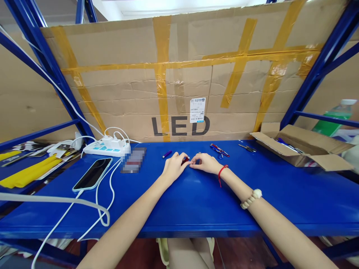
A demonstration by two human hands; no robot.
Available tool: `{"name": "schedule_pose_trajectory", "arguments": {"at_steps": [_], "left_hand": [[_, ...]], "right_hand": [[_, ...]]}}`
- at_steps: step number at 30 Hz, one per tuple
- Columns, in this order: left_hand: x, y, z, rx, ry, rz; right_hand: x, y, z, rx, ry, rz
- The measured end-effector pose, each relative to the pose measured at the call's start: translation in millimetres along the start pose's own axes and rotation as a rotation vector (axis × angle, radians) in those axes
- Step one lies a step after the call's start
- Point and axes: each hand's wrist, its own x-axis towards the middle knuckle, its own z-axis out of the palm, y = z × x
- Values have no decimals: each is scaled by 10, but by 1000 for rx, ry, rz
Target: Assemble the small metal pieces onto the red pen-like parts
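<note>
My left hand (174, 166) is over the middle of the blue table (182, 201), its fingers curled round a small red object (185, 160) with a pale tip. Most of that object is hidden by the fingers, so its kind cannot be told. Right beside it, my right hand (206, 163) is closed in a pinch, thumb and forefinger together near the tip of the red object. Whatever those fingertips hold is too small to make out. A short blue-purple pen-like piece (166, 154) lies just beyond my left hand. Behind my right hand are slim red and blue tools (219, 150).
Keys (247, 148) and an open cardboard box (291, 149) are at the right. On the left lie a phone (93, 174), a white power strip (108, 148) with loose cables, and a blurred-out flat item (134, 160). A large cardboard sheet (126, 97) stands behind.
</note>
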Motion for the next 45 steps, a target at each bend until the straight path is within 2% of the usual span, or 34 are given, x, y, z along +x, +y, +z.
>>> {"name": "schedule_pose_trajectory", "arguments": {"at_steps": [3, 7, 9, 13, 21, 23, 25, 29, 31, 33, 36, 45], "left_hand": [[1, -6, -13, 0, 8, -13], [0, -17, -25, 22, 19, -20], [2, -18, -21, 27, 18, -23], [3, -11, -12, 1, 19, -31], [-2, -12, 2, -59, 20, -31], [-3, -12, 1, -61, 36, -45], [-4, -10, -5, -59, 54, -64], [-5, 2, -17, -64, 56, -81], [-4, 8, -20, -66, 49, -88], [-6, 11, -21, -69, 48, -84], [-12, 4, -20, -70, 48, -64], [-15, -6, -9, -60, 53, -48]], "right_hand": [[-2, -13, -12, 25, 83, -53], [16, -15, -41, 115, 299, -97], [25, -27, -42, 168, 361, -146], [29, -69, -23, 225, 342, -238], [39, -59, 34, 264, 329, -257], [36, -64, 6, 249, 330, -245], [29, -54, -54, 229, 392, -200], [15, 65, -178, 132, 583, 29], [13, 153, -193, 26, 554, 138], [16, 226, -172, -74, 453, 184], [28, 273, -114, -186, 326, 164], [45, 274, -13, -317, 171, 128]]}}
